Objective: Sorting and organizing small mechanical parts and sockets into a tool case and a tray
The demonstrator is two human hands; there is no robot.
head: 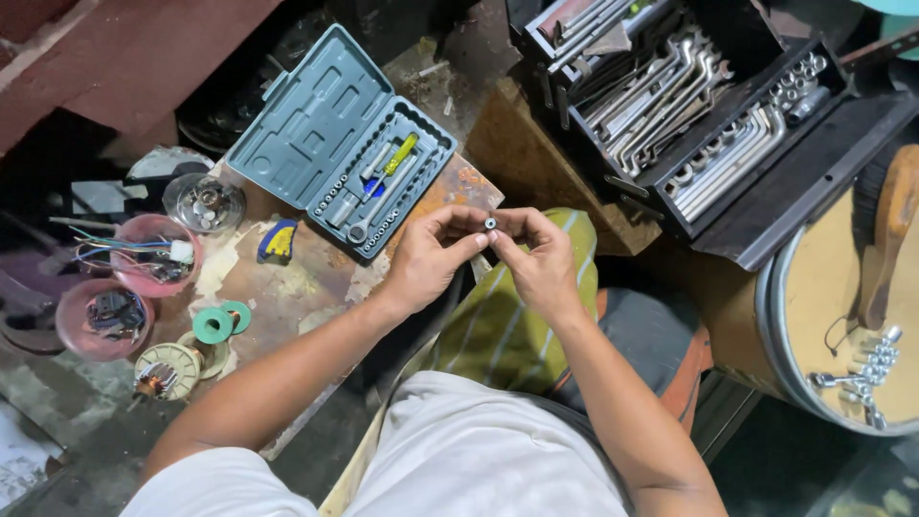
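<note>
Steel glints between our fingertips: a small socket [490,223] is pinched by the thumb and fingers of our left hand [428,260] and our right hand [542,260], both closed on it from either side. We hold it in the air above our lap, just off the near right corner of the worn bench [287,287], with nothing under it but a striped cloth [498,325] over our knee.

Our worry is the drop. The socket is tiny and gripped only at the tips, so a slip would likely send it off the cloth into the dark gap by our legs.

At the far edge of the bench lies an open grey socket case [340,144] with a yellow-handled driver [394,158]. Along the left edge sit two pink bowls [96,321] of wires and parts, a clear lid [203,203], a green tape roll [212,325] and a copper-wound coil [163,371]. To our right, well apart, stand a black toolbox [708,124] of spanners and a round drum [842,316] with more sockets on top. Nothing stands between our hands and the case.
</note>
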